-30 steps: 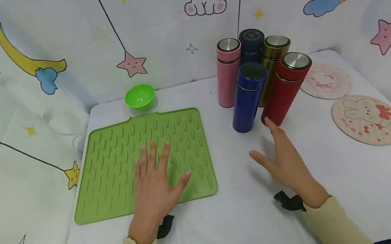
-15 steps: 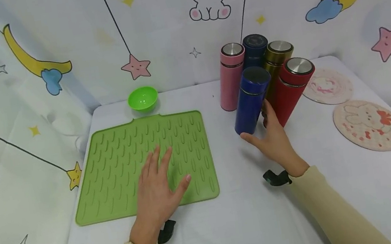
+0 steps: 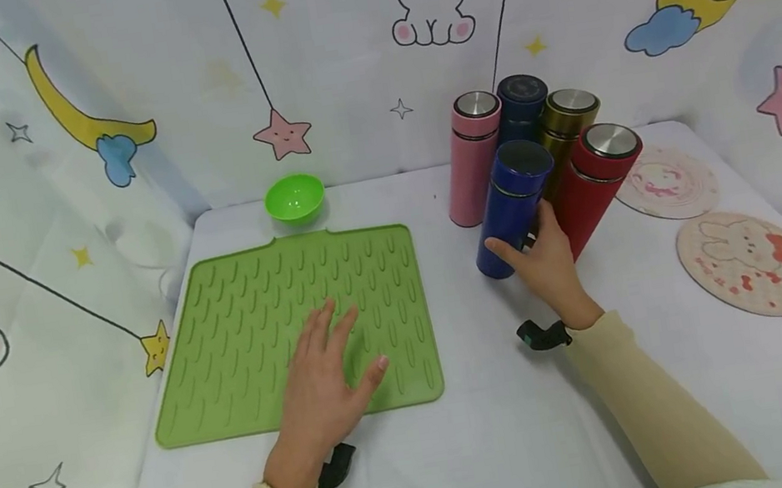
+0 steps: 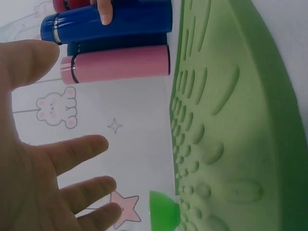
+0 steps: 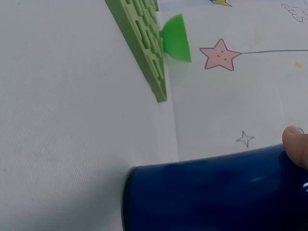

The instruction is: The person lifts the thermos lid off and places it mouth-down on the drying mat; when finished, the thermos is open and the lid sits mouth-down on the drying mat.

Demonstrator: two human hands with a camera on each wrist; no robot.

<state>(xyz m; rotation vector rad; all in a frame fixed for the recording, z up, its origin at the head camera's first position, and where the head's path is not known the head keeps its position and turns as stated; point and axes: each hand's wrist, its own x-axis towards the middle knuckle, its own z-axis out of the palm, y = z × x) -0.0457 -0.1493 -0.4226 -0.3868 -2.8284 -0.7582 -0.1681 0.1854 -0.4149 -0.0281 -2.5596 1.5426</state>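
My right hand (image 3: 549, 267) grips a blue thermos bottle (image 3: 510, 209) low on its body, thumb on the near left side and fingers round the right. In the right wrist view the thumb (image 5: 297, 147) lies against the blue wall. The bottle stands upright in front of a pink thermos (image 3: 473, 173), a dark blue one (image 3: 520, 102), an olive-gold one (image 3: 565, 121) and a red one (image 3: 594, 192). Over the front part of a ridged green mat (image 3: 225, 353) hovers my left hand (image 3: 318, 394), fingers spread and holding nothing.
A small bright green bowl (image 3: 295, 199) sits behind the mat. On the right of the white table lie two round printed coasters, a pinkish one (image 3: 666, 184) and a bunny one (image 3: 750, 263). A patterned cloth (image 3: 348, 56) hangs behind the table.
My right hand has reached forward from the open table to the blue thermos and closed round it. The left hand stays over the mat, nearly still. The camera view has shifted slightly.
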